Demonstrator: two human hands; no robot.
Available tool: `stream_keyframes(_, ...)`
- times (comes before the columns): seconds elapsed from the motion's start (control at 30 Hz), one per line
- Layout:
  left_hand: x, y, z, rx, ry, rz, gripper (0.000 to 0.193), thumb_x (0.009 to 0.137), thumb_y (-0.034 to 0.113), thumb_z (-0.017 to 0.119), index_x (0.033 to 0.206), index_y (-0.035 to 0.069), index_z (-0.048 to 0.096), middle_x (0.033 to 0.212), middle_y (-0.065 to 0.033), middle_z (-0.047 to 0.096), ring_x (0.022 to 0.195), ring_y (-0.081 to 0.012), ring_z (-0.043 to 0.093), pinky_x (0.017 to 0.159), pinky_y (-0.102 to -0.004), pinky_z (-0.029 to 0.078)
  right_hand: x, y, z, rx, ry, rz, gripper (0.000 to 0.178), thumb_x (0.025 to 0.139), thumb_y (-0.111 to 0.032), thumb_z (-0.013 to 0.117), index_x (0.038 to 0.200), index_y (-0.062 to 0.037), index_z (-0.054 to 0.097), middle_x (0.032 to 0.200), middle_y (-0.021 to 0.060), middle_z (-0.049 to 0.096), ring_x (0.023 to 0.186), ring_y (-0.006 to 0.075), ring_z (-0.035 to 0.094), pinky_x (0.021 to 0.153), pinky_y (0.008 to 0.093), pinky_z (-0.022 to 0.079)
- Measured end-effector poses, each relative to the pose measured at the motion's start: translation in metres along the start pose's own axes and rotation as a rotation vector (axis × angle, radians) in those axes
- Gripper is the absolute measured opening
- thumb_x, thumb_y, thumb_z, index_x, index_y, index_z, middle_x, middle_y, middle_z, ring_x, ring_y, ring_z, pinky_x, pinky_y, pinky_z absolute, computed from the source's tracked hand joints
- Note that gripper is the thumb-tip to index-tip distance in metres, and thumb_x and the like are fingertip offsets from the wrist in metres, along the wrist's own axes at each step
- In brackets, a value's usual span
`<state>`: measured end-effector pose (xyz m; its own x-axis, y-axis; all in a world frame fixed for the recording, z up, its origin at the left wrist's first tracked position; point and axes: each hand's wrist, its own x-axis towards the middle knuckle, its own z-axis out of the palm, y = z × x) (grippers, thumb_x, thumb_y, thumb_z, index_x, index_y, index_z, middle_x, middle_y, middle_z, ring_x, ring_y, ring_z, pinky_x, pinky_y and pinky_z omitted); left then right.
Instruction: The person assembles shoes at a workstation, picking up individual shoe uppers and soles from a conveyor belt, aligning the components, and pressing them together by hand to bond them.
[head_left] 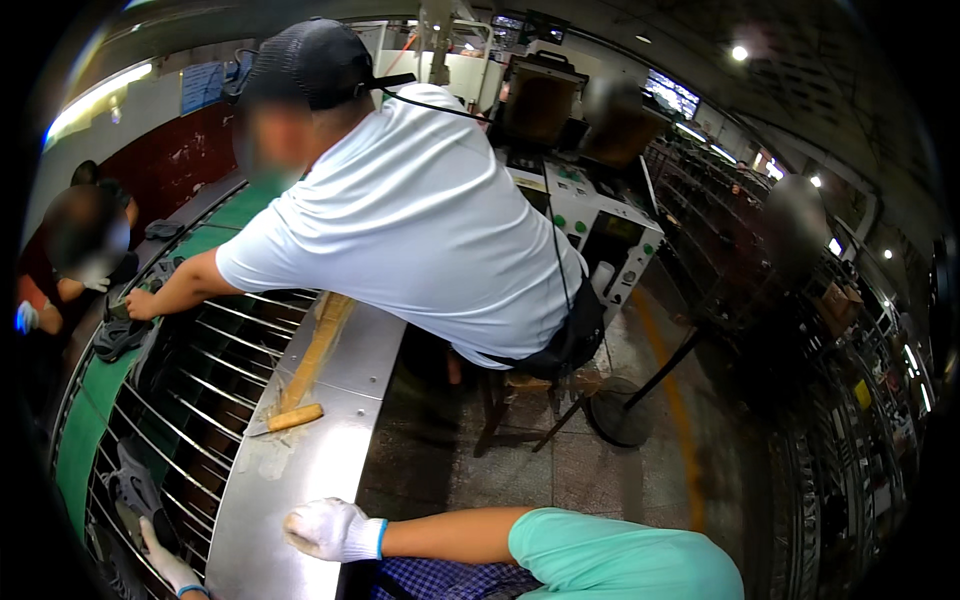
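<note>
At the lower left, my left hand (170, 563) wears a white glove with a blue cuff. It grips the lower side of a grey shoe (135, 484) above the metal bars of a rack; some of its fingers are hidden. My right hand (333, 530), gloved the same way, is closed in a fist over the shiny metal ledge (278, 490). Whatever may be inside that fist is out of sight. Farther up the ledge lies a scraper with a yellowish wooden handle (295, 417), apart from both hands. Another grey shoe (112, 565) shows below the left hand's shoe.
A co-worker in a white shirt (400, 220) leans across the ledge, reaching to shoes (120, 335) by the green belt (90, 400). Another person (90, 230) is beyond the belt. Machines (590, 215), a stool (520, 405) and dark shelving (850, 420) stand to the right.
</note>
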<state>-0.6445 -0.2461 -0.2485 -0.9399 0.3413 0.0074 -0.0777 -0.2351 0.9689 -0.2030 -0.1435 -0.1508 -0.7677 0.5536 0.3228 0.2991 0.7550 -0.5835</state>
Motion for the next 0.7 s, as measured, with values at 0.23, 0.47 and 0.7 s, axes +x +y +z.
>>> stream_keyframes(0.23,-0.095,0.149,0.033,0.177,-0.047,-0.211,0.061,0.102,0.036,0.071,0.153,0.003,0.061,0.146,-0.0157,0.065,0.129,-0.0374,0.061,0.112,-0.0545,0.049,-0.002,0.007,0.017,-0.079,0.13,-0.071,0.02,0.101,-0.029,0.065,0.097,-0.0092,0.065,0.089,0.0127,0.068,0.082,0.0352,0.072,0.073,0.0486,0.059)
stream_keyframes(0.47,-0.232,0.253,0.009,0.676,-0.55,0.165,0.062,0.1,0.008,0.071,0.161,0.008,0.056,0.153,-0.0172,0.062,0.13,-0.0269,0.061,0.115,-0.039,0.047,-0.004,0.001,0.011,-0.002,0.108,-0.043,0.028,0.101,-0.035,0.066,0.098,-0.0081,0.066,0.093,0.0153,0.069,0.085,0.0391,0.072,0.077,0.0518,0.058)
stream_keyframes(0.7,-0.334,0.24,-0.073,1.024,-0.345,0.622,0.06,0.091,0.012,0.084,0.147,0.002,0.064,0.142,-0.0236,0.067,0.12,-0.0363,0.066,0.109,-0.0448,0.052,-0.027,-0.035,0.003,0.204,-0.018,-0.144,0.027,0.105,-0.033,0.063,0.104,-0.0075,0.069,0.099,0.015,0.071,0.091,0.0356,0.072,0.081,0.0456,0.058)
